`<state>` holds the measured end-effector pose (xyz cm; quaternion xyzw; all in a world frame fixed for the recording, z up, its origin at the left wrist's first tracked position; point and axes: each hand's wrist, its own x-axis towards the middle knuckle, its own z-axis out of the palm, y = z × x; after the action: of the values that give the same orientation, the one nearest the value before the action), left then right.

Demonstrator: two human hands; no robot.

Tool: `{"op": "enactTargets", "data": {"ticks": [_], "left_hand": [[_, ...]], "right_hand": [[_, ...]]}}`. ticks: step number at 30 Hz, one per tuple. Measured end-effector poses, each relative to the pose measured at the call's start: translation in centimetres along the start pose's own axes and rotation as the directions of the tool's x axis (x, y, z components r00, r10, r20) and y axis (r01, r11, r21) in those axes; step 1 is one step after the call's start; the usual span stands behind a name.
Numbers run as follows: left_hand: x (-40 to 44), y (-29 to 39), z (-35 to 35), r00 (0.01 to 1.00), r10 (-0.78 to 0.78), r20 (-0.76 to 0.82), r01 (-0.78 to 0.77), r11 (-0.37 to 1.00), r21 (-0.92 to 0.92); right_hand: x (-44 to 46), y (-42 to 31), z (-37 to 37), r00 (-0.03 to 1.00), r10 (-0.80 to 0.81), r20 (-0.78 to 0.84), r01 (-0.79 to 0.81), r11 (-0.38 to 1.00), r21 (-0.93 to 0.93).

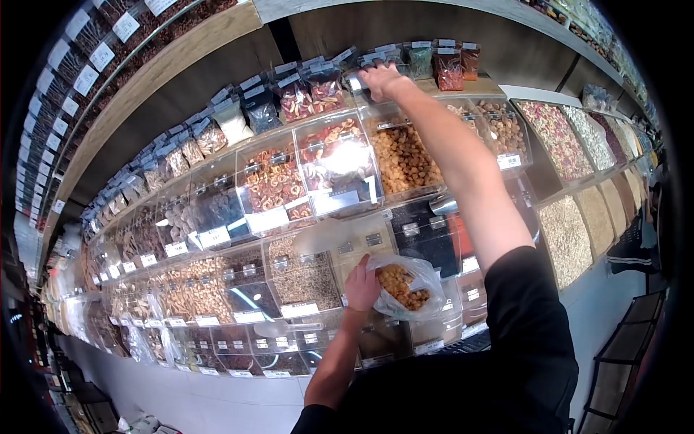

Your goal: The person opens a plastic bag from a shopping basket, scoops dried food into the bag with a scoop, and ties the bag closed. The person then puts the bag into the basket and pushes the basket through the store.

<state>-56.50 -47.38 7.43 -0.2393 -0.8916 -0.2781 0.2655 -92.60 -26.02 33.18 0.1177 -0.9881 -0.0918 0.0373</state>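
My left hand [361, 288] is closed on the rim of a clear plastic bag [428, 278]. Yellow-brown raisins [399, 286] fill the lower part of the bag, and its mouth gapes upward. With my right arm stretched forward, my right hand [384, 81] rests at the back ledge, above a clear bin of similar raisins [406, 160]. Its fingers look extended and apart, near small labelled packets; what the fingertips touch is hard to make out. A shiny metal scoop [442, 205] lies at the front of the bins, partly behind my forearm.
Clear lidded bins of dried fruit slices [273, 185], nuts [500, 132] and seeds stand in tiers on both sides. Packets [233, 124] line the ledge behind them. Open grain trays [565, 239] are at right, and a black rack [623, 354] stands on the floor.
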Motion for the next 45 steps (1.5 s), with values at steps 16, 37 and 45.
{"op": "enactTargets", "data": {"ticks": [16, 37, 45], "left_hand": [[0.2, 0.0, 0.1, 0.998, 0.011, -0.06, -0.011, 1.0, 0.008], [1.3, 1.5, -3.1, 0.949, -0.219, 0.228, 0.245, 0.965, -0.09], [8.2, 4.4, -15.8, 0.902, -0.184, 0.392, 0.288, 0.931, -0.225]], "right_hand": [[-24.1, -5.0, 7.1, 0.871, -0.272, -0.409, 0.306, 0.952, 0.019], [-49.5, -14.8, 18.2, 0.736, 0.547, 0.399, -0.581, 0.207, 0.787], [-47.6, -9.9, 7.1, 0.798, 0.52, 0.306, -0.171, -0.29, 0.941]]}}
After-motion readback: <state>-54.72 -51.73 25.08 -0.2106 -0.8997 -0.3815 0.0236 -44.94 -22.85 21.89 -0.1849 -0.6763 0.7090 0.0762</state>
